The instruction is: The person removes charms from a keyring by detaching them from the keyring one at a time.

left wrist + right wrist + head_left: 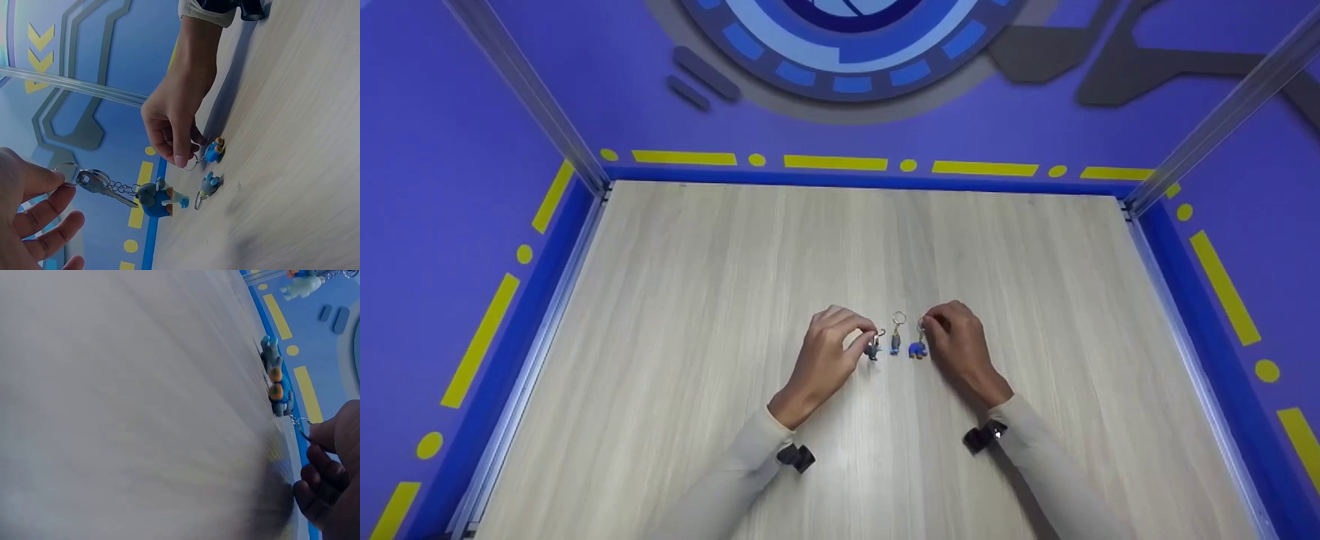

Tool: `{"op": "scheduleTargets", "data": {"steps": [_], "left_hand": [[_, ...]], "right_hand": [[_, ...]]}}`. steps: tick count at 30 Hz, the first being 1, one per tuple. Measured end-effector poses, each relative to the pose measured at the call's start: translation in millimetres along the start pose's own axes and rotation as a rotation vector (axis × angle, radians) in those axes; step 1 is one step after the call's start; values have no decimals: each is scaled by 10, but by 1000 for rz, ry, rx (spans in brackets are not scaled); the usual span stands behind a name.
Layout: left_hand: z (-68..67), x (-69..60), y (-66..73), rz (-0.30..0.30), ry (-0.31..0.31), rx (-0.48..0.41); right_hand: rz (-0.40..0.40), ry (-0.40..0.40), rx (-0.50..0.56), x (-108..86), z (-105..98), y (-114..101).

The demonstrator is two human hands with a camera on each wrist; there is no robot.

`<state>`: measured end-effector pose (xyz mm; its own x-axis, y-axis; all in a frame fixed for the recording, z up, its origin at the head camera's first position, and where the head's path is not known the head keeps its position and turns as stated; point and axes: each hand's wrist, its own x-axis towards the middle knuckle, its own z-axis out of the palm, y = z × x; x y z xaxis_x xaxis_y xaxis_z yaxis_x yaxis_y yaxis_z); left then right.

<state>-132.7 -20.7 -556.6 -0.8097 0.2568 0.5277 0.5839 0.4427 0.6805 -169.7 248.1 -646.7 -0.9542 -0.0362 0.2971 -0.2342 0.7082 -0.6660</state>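
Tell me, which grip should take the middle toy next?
Probably the right grip: its toy seems to rest on the table, so it could let go. The left grip dangles another toy in the air.

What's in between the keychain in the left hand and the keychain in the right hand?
A third keychain, a small grey figure, lies between them on the table. The head view shows it.

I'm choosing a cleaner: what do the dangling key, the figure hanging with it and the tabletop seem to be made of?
Key: likely metal with a low sheen, from its silvery grey surface.
Hanging figure: probably rubber or moulded plastic, matte, judging by its rounded, solidly coloured parts.
Tabletop: wood or wood-look laminate, softly shiny; the streaky grain leaves it open.
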Motion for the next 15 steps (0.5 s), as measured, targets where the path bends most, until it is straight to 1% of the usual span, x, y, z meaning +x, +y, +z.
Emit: {"op": "scheduleTargets", "data": {"steps": [4,8,12,15], "left_hand": [[-2,3,5,-4,-5,1],[-13,9,8,-4,-12,7],[-22,6,9,-8,-26,13],[-22,-2,6,-13,-32,11]], "right_hand": [[59,-37,6,51,19,9],[87,-54,-9,82,43,-2],[84,-50,-23,101,57,-46],[50,-39,-28,96,55,-112]]}}
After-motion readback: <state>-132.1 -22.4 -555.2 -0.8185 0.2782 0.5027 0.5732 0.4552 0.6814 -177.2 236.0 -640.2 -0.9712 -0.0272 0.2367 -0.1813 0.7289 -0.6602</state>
